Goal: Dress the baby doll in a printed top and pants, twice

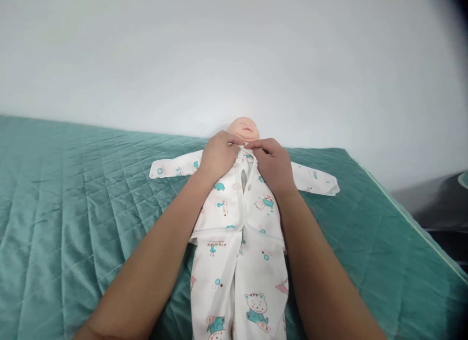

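A baby doll [244, 128] lies on its back, dressed in a white printed baby jacket [224, 203] and matching trousers [256, 276]. Both sleeves stretch out to the sides. My left hand [221, 155] pinches the jacket's collar edge just below the doll's chin. From the other side, my right hand [272, 162] pinches the opposite collar edge, its fingertips close to those of the left. Below the hands the jacket front gapes in a narrow slit, with fasteners along its edges. Whether the top fastener is joined is hidden by my fingers.
A green quilted cover [91, 213] spreads under the doll. Behind its far edge rises a plain pale wall [234, 52]. The cover's piped edge runs down the right side, with dark objects [446, 233] beyond it.
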The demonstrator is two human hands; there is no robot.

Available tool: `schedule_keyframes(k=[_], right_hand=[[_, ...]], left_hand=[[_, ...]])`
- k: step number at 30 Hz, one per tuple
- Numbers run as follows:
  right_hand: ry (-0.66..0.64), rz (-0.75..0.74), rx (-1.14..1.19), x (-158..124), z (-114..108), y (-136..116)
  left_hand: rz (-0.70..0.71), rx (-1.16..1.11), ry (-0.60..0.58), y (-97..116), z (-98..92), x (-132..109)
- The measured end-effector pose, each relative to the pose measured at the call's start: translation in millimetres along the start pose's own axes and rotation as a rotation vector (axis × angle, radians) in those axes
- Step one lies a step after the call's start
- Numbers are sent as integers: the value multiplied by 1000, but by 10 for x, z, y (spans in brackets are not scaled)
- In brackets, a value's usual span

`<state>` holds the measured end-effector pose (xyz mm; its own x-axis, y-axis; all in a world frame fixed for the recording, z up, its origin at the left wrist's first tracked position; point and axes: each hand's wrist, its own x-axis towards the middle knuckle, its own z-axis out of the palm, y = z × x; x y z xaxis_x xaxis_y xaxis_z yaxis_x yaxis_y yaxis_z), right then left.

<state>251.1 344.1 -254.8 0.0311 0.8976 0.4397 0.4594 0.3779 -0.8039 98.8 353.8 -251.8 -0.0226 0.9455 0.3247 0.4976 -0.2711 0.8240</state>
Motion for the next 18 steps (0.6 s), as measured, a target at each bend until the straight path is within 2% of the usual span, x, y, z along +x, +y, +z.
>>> schedule_keyframes(k=[18], right_hand=[[37, 25, 7, -8, 10, 5]], left_hand=[[66, -61, 31, -40, 13, -13]])
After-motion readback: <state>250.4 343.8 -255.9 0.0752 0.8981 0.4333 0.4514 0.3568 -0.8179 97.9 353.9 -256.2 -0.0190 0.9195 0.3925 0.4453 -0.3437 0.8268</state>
